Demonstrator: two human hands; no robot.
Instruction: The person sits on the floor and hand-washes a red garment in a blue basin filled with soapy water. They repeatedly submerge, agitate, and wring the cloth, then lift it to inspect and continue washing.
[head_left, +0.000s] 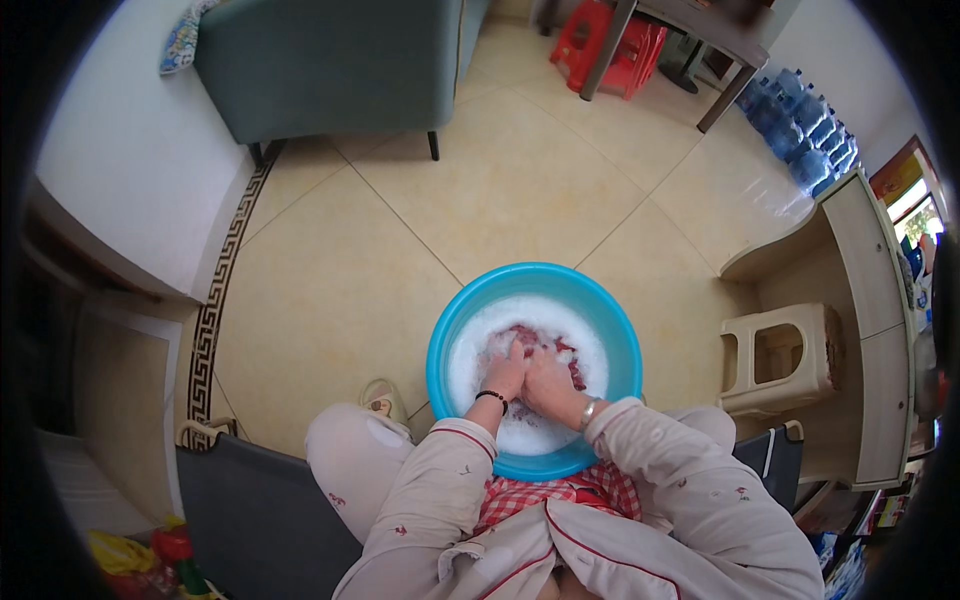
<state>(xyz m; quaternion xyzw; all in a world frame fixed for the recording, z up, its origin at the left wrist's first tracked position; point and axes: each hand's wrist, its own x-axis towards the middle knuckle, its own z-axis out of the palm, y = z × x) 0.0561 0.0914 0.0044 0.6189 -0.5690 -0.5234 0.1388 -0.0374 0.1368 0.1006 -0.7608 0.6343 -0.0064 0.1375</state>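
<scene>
A turquoise plastic basin (534, 274) stands on the tiled floor between my legs. White suds (480, 322) cover the water inside it, and parts of a dark red cloth (576, 373) show through the foam. My left hand (508, 371), with a dark bead bracelet at the wrist, reaches into the suds over the cloth. Close beside it, my right hand (550, 384) wears a silver-coloured bracelet or watch and bends down at the cloth too. Foam and the hands themselves hide most fingertips, so a grip on the cloth cannot be made out.
A cream plastic stool (780, 360) stands at the right, by a pale wooden desk (832, 247). Ahead are a grey-green sofa (330, 67), red plastic stools (626, 60) under a table (705, 22) and stacked blue water bottles (810, 124). Bright plastic bags (161, 559) lie at lower left.
</scene>
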